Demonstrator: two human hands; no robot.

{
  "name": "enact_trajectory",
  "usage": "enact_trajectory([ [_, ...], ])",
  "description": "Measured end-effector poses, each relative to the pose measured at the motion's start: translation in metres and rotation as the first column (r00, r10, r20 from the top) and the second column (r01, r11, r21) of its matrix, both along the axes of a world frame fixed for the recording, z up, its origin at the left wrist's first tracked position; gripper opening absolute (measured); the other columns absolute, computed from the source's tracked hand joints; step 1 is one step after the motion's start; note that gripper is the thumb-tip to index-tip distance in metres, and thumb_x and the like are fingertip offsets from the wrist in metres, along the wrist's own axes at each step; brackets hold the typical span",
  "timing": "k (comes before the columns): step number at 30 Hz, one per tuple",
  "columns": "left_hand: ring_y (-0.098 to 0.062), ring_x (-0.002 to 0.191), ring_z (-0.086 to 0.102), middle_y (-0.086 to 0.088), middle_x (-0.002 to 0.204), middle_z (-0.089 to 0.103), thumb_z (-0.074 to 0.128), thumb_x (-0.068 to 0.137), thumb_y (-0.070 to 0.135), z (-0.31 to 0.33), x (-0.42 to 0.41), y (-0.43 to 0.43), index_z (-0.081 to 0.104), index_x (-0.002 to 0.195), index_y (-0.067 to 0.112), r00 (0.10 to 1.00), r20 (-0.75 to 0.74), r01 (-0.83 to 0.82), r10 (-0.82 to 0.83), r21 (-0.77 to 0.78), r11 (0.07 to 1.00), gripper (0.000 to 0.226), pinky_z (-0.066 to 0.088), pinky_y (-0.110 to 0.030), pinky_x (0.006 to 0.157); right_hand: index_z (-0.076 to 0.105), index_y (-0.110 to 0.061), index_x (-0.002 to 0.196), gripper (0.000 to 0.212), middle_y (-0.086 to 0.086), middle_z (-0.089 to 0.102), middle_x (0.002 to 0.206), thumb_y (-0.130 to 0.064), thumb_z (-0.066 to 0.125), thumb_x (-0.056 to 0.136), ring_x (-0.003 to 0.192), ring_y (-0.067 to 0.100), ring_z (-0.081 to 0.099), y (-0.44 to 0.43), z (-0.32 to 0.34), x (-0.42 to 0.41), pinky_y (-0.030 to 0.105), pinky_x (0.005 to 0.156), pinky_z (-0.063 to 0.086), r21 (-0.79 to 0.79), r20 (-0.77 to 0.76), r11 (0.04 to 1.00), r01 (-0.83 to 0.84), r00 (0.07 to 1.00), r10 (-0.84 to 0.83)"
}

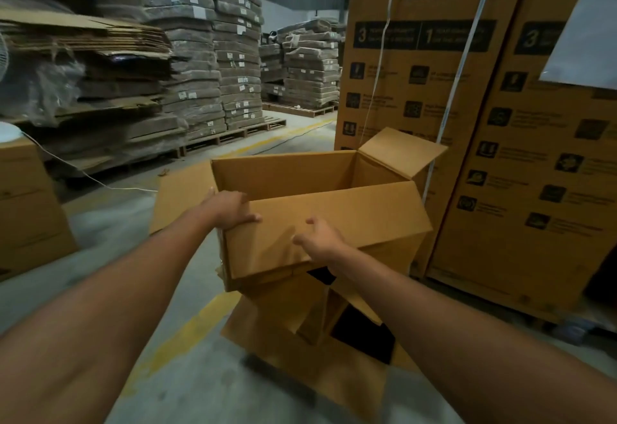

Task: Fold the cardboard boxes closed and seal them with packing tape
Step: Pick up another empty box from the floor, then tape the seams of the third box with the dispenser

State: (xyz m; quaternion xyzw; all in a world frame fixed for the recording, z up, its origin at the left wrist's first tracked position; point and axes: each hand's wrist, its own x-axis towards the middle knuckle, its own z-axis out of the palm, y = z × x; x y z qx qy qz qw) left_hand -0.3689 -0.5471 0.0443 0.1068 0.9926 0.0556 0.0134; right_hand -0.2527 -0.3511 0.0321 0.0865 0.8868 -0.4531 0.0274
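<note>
Open cardboard box (pixel 300 173), long axis running left to right, atop a second box (pixel 283 316) on the floor (pixel 200 373). The left hand (pixel 230 210) grips its near-left corner; the right hand (pixel 320 240), grip loose and empty, is at the near flap (pixel 360 216).

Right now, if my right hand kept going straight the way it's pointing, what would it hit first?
Most likely the near flap of the box: the right hand points at it from close by. Whether it touches is unclear.
</note>
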Motion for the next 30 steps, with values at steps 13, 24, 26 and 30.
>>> enact_trajectory([
  [13, -0.018, 0.066, 0.059, 0.0, 0.068, 0.057, 0.063, 0.093, 0.038, 0.062, 0.106, 0.151, 0.06, 0.078, 0.017, 0.894, -0.447, 0.105, 0.019, 0.251, 0.962, 0.026, 0.056, -0.034, 0.063, -0.025, -0.035, 0.15, 0.129, 0.016, -0.014, 0.163, -0.027, 0.082, 0.078, 0.15, 0.037, -0.008, 0.034, 0.042, 0.05, 0.055, 0.12, 0.016, 0.055, -0.106, 0.998, -0.012, 0.994, 0.018],
  [24, -0.025, 0.075, 0.065, -0.008, 0.083, 0.067, 0.066, 0.083, 0.036, 0.169, 0.253, 0.284, 0.065, 0.082, 0.009, 0.954, -0.076, 0.273, -0.291, 0.623, 0.733, 0.028, 0.055, -0.036, 0.069, 0.0, -0.034, 0.155, 0.113, 0.0, 0.008, 0.165, -0.054, 0.076, 0.074, 0.152, 0.03, 0.003, 0.182, 0.105, 0.207, 0.063, 0.117, 0.014, 0.219, -0.43, 0.91, 0.353, 0.872, -0.235],
  [26, -0.028, 0.079, 0.063, -0.013, 0.086, 0.063, 0.066, 0.086, 0.033, 0.186, 0.287, 0.298, 0.066, 0.087, 0.01, 0.823, 0.114, 0.358, -0.557, 0.657, 0.664, 0.022, 0.052, -0.039, 0.074, 0.002, -0.03, 0.156, 0.122, 0.0, 0.011, 0.165, -0.063, 0.076, 0.066, 0.151, 0.03, 0.005, 0.212, 0.102, 0.249, 0.061, 0.117, 0.019, 0.197, -0.435, 0.887, 0.419, 0.848, -0.304],
  [30, -0.026, 0.079, 0.063, -0.013, 0.083, 0.063, 0.068, 0.088, 0.033, 0.182, 0.355, 0.351, 0.07, 0.087, 0.009, 0.662, 0.137, 0.569, -0.737, 0.548, 0.613, 0.024, 0.051, -0.038, 0.076, 0.005, -0.022, 0.157, 0.125, 0.002, 0.014, 0.164, -0.069, 0.075, 0.065, 0.152, 0.025, 0.007, 0.265, 0.08, 0.333, 0.051, 0.12, 0.022, 0.155, -0.44, 0.831, 0.533, 0.791, -0.425],
])
